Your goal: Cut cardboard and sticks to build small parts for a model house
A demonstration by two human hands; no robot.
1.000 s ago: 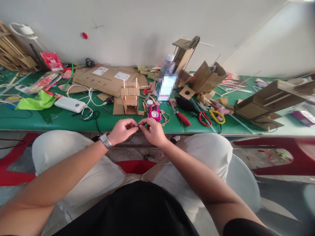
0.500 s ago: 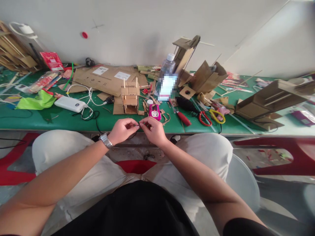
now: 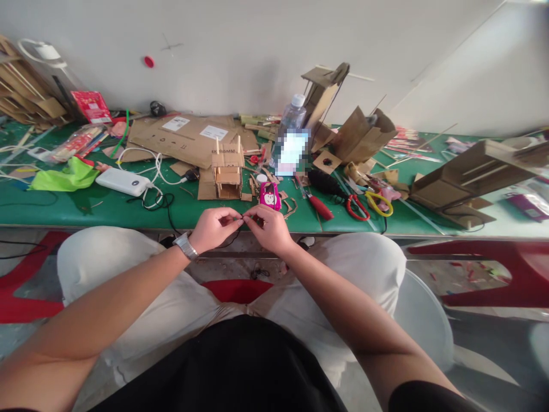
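My left hand (image 3: pixel 215 228), with a metal watch on its wrist, pinches a thin black cord (image 3: pixel 234 236) between thumb and finger. Fingertip to fingertip with it, my right hand (image 3: pixel 268 228) is also closed in a pinch on the cord. Only a short dark piece shows between the fingers; part of the cord hangs below them. Both hands are above my lap at the table's front edge. Just beyond them stand a small cardboard frame (image 3: pixel 228 186) with two upright sticks and a pink packet (image 3: pixel 270 196).
On the green table (image 3: pixel 107 214) lie a white power bank (image 3: pixel 123 181), cables, flat cardboard (image 3: pixel 158 137), a red-handled screwdriver (image 3: pixel 319 207) and scissors with red and yellow handles. A water bottle (image 3: pixel 292 117) and a lit phone (image 3: pixel 292 151) stand behind. Cardboard structures (image 3: pixel 458 177) occupy the right.
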